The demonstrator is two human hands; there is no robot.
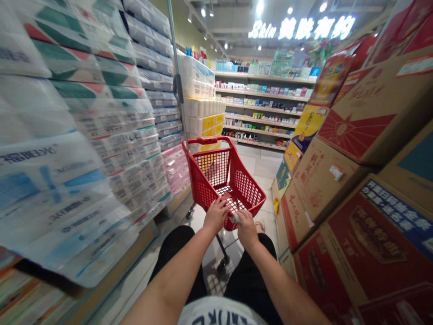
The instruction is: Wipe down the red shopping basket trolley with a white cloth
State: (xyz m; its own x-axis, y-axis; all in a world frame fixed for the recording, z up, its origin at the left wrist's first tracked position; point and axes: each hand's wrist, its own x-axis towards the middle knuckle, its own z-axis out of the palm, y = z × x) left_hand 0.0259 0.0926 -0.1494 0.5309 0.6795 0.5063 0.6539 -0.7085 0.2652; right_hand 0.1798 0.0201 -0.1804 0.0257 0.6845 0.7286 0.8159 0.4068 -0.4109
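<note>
A red plastic shopping cart (246,180) with lattice walls and an open basket stands right in front of my knees. My left hand (216,215) curls over its near rim, fingers bent across the edge toward the basket's inside. Beside it, my right hand (246,228) pinches a small white crumpled cloth or tissue (236,218) against the same rim. The fingertips around the white piece are partly hidden. A grey pole (176,67) rises from the cart's far left side, near the red handle (206,140).
Wrapped tissue packs (115,113) are stacked high along the left. Cardboard cartons (358,117) make a wall on the right. Shelves of small cosmetics boxes (260,88) cross the far end. The tiled aisle floor (250,155) runs between them, and a foot (260,225) shows right of the cart.
</note>
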